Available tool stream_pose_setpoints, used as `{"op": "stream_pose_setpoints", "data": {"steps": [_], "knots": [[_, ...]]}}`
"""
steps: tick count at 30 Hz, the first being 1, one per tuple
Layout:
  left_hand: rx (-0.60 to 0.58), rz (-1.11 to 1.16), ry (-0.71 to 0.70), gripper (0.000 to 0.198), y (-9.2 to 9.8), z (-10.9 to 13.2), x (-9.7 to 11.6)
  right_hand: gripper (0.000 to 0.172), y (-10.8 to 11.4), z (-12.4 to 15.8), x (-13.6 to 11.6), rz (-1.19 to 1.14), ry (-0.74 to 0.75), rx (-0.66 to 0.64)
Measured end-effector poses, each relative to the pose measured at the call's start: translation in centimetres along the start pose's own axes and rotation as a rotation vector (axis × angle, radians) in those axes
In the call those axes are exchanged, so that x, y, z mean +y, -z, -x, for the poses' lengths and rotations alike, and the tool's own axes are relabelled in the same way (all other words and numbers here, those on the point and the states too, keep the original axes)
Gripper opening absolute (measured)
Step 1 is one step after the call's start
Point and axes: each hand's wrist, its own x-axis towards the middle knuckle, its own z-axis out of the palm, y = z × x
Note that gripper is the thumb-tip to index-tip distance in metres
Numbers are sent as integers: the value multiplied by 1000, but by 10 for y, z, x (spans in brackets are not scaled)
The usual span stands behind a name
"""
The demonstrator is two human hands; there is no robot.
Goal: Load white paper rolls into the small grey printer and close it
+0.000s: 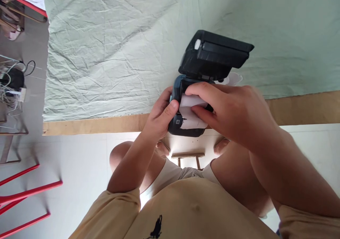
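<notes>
A small dark portable printer [186,131] is held over the table's near edge with its black lid [215,53] swung up and back. My left hand [162,117] grips its left side, the thumb resting on the body's rim. In the printer's bay sits white paper [192,117], apparently a roll, with a loose end hanging over the front. My right hand [231,108] reaches across from the right, its thumb and forefinger closed around the paper. That hand hides the right part of the printer. Behind it shows part of a whitish, clear-looking item [235,78] on the cloth.
A wrinkled pale green cloth [119,55] covers the table, leaving a bare wooden edge [92,125] at the front. On the left floor are red metal legs [32,193] and a tangle of cables [12,86]. My knees are under the table edge.
</notes>
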Motion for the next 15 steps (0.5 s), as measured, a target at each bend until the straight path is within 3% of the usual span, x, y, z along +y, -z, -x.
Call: {"op": "stream_pose_setpoints", "data": {"steps": [2, 5, 7, 8, 10, 11, 13, 15], "knots": [[35, 21, 34, 52, -3, 0, 1, 23, 6, 2, -2, -58, 19, 63], [98, 59, 53, 49, -8, -1, 3, 33, 11, 7, 12, -355, 32, 96], [116, 80, 62, 48, -10, -2, 3, 38, 6, 10, 40, -592, -21, 263], [117, 88, 68, 49, -11, -3, 3, 49, 1, 11, 60, -657, -82, 434], [114, 106, 90, 50, -12, -4, 4, 58, -13, 12, 102, -781, -216, 553], [109, 117, 99, 50, -12, -4, 4, 54, -20, 14, 122, -769, -299, 634], [104, 135, 121, 51, -12, -4, 5, 40, -30, 18, 148, -495, -432, 737], [107, 142, 146, 53, -13, -4, 7, 40, -31, 26, 158, -249, -500, 638]]}}
